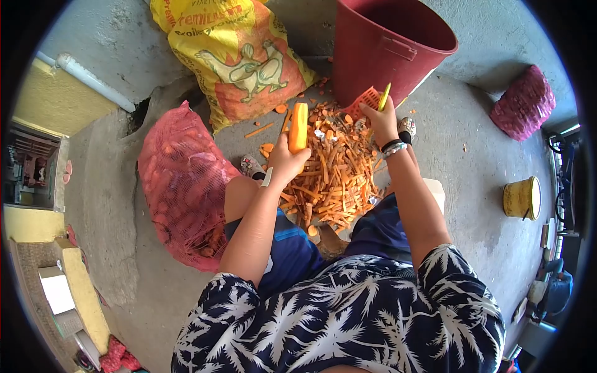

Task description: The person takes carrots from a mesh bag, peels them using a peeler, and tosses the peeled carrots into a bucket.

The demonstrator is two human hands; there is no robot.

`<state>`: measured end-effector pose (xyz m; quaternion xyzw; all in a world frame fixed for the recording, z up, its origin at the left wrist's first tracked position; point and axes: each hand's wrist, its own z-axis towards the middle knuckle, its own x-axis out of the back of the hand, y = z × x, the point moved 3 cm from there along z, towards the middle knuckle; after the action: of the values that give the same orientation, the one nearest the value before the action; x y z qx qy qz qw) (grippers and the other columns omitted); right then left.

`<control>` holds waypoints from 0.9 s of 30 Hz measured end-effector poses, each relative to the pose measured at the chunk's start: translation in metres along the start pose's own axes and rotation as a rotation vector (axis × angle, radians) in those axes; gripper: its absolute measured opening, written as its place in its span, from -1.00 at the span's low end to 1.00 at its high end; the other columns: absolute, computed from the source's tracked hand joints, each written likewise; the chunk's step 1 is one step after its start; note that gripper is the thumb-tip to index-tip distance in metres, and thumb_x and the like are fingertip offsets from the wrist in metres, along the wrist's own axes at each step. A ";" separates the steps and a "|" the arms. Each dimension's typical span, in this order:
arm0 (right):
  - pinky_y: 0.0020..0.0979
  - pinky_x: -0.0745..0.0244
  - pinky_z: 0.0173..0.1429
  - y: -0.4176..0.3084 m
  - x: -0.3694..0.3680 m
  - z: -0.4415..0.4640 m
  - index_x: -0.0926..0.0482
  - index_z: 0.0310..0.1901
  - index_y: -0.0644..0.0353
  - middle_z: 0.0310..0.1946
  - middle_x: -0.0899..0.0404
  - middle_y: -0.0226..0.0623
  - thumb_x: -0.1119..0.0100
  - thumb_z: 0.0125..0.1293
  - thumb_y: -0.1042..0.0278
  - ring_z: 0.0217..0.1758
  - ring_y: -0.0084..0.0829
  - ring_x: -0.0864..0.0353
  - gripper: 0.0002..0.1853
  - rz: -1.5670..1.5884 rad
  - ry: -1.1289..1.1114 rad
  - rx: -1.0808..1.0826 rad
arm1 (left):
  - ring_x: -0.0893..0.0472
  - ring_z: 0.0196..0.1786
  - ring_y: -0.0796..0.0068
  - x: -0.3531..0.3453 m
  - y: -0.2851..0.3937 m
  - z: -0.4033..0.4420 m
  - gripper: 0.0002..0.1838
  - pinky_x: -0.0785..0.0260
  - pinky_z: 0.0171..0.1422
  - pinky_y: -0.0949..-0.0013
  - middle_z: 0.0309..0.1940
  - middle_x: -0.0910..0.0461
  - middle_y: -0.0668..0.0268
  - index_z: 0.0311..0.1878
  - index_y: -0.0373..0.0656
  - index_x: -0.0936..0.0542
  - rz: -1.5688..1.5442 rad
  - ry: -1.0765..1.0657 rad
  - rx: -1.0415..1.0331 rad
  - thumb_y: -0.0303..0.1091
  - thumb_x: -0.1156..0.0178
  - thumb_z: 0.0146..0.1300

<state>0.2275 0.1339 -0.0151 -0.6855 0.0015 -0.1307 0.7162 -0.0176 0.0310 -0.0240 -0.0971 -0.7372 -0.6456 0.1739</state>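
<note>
Smooth orange carrot (299, 127) stands out of the left hand (288, 161), fingers wrapped round its lower part, over heaped peelings (339, 180); likely firm, light, slick, best gripped low; right hand (381, 121) closed on a slim yellow tool (385, 96), perhaps a peeler.

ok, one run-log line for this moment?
left hand: holds carrot | right hand: holds yellow tool | carrot and yellow tool: apart | peelings: heaped on floor | red sack: left of peelings
</note>
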 end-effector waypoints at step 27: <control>-0.50 -0.28 -0.60 0.035 0.001 -0.076 -0.37 -0.36 0.14 -0.61 -0.38 -0.43 -0.09 0.17 0.60 -0.67 -0.56 -0.30 -0.87 0.655 0.120 -0.514 | -0.47 -0.06 0.36 -0.013 0.017 0.004 -0.54 -0.42 0.08 0.17 -0.12 -0.40 0.27 0.00 -0.18 -0.35 -1.305 -0.076 0.436 -0.16 -0.25 0.15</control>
<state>0.2214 0.0602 -0.0538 -0.7963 0.2937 0.0688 0.5244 -0.0004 0.0385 -0.0139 0.3816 -0.7634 -0.4513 -0.2607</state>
